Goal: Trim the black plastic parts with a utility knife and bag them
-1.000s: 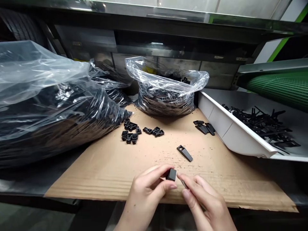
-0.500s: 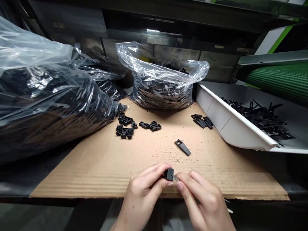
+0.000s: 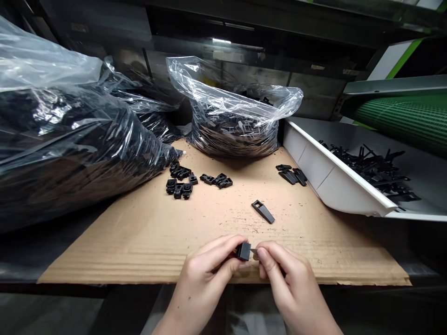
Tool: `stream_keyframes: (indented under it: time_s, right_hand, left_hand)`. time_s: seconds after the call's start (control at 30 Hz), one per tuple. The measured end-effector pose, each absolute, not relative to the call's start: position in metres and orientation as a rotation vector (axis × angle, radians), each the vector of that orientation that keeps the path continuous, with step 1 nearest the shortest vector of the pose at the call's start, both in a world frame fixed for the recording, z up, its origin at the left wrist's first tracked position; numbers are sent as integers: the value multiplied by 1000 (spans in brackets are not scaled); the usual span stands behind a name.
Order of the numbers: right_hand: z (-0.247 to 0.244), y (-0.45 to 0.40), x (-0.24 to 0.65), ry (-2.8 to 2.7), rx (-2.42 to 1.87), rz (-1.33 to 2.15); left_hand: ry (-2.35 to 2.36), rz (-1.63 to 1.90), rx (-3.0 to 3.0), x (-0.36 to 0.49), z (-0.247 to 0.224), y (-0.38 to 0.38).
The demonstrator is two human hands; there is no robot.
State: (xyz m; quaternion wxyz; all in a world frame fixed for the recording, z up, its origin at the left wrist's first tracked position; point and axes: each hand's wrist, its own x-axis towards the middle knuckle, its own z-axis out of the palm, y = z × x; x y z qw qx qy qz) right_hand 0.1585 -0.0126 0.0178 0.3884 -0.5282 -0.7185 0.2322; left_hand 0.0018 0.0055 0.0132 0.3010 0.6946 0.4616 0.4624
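Between the thumb and fingers of my left hand is a small black plastic part, its flat end facing right. My right hand pinches a thin metal blade, whose pointed tip is at or very near the part's right edge; whether it touches I cannot tell. Most of the blade is hidden by my fingers. Just beyond both hands, a long tapered black plastic piece with a square hole lies on the cardboard.
Small black parts lie in clusters at the left, and tapered pieces at the right. Clear plastic bags of black parts stand behind and at left. A white tray with black pieces and a green roller are right.
The blade has drawn slightly back from the face of the black part, and my right fingers have shifted their pinch. My left hand has turned the part slightly. The view has shifted a little.
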Motion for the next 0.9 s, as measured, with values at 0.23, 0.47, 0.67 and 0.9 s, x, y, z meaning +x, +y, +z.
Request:
stream_keyframes:
  time_s: [0.23,0.47,0.67,0.9]
  right_hand:
    - [20,-10,158,-1878,-1341,643]
    - [26,-15,160,-1779,-1263,808]
    - [21,-11,159,-1543,-1422,636]
    - [8,-17,155,-1476,-1331,567]
  left_hand:
    - [1192,1253,1863,2,7,4]
    - [1195,1177,1749,7,13,7]
    - [1117,1083,1673,5,22,3]
    - [1043,1059,1363,9,24,6]
